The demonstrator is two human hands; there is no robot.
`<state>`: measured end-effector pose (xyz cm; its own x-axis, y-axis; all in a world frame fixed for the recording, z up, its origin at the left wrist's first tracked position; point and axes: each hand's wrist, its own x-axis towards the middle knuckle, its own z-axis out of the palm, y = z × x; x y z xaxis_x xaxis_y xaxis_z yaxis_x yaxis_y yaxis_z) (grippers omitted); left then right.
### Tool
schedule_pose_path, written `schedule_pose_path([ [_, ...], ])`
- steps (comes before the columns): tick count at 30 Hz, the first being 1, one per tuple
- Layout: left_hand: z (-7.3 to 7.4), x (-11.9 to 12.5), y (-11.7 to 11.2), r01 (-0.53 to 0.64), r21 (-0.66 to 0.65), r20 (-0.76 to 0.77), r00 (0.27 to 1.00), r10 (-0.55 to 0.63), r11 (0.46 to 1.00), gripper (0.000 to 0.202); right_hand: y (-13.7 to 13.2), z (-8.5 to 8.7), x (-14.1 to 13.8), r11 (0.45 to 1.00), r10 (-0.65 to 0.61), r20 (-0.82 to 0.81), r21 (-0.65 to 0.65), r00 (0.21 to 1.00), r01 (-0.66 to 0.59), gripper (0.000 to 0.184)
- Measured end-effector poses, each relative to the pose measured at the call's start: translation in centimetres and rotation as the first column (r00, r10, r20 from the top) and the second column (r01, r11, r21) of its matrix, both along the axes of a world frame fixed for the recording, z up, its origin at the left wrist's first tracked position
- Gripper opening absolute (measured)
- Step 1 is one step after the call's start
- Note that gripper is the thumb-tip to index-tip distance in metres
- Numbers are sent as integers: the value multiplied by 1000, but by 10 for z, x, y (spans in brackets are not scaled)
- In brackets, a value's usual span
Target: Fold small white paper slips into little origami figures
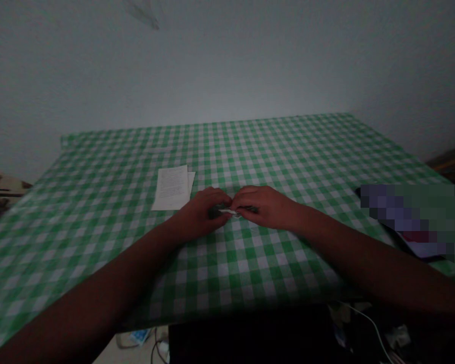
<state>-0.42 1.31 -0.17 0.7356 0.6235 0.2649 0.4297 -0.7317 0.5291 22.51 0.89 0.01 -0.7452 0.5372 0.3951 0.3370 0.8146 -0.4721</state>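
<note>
Thin whitish paper-like piece (234, 213) sat right of, and a bit nearer than, white printed paper sheets (171, 188), pinched by left hand (205, 213) and right hand (266, 207), fingers curled in. Green-and-white checked tablecloth (227, 268) lay under sheets. Dark flat device (405, 222), mostly pixelated out, was way off right of sheets.

Cloth (227, 263): green-and-white gingham check, repeating evenly; its pale squares read greyish in the dim light. Sheet (171, 188): off-white, with rows of dark print. Held strip (224, 211): whitish with some grey; finer pattern too small to tell. Tablet (396, 217): black rim, face masked by mosaic blocks, violet with a dark red patch. Wall (250, 60): plain cool grey. Packet (139, 336): blue and white. Cord (372, 322): white.
</note>
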Motion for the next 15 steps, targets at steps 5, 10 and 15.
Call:
schedule_pose_path([
  [5, 1, -2, -1, -4, 46, 9, 1000, 3, 999, 16, -1, 2, 1, 1000, 4, 30, 0, 1000, -4, 12],
  [10, 3, -3, -2, 30, 86, -44, 999, -26, 996, 14, -2, 7, 4, 1000, -11, 71, -19, 997, 12, 10],
  [15, 1, -4, -1, 26, 118, -68, 998, -18, 993, 15, -1, 11, 8, 1000, -4, 93, 9, 996, 3, 8],
])
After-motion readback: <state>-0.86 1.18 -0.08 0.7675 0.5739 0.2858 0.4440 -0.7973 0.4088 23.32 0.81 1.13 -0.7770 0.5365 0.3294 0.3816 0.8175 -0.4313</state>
